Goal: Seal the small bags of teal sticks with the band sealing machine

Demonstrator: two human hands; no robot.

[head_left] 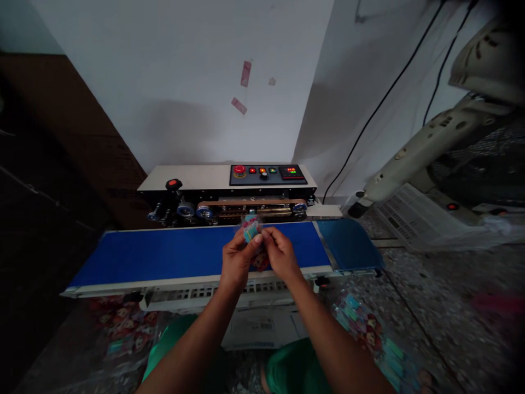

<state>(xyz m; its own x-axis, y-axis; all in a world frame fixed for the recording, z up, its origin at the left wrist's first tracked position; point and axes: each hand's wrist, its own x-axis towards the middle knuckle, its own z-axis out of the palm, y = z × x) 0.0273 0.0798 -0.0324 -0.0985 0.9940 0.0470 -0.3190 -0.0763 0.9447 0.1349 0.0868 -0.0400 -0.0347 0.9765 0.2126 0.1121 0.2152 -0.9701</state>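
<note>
Both my hands meet over the blue conveyor belt (164,253) of a band sealing machine (197,178). My left hand (237,261) and my right hand (280,254) each pinch the same small colourful packet (251,229), holding it upright just in front of the sealer's brass-coloured sealing slot (254,208). The packet's lower part shows red between my palms. Fingers of both hands are closed on it.
The sealer's control panel (267,174) has a red button and lit display. Piles of similar printed packets lie on the floor at the left (123,323) and at the right (369,328). A white fan (459,126) lies at the right. Cables (385,93) run up the wall.
</note>
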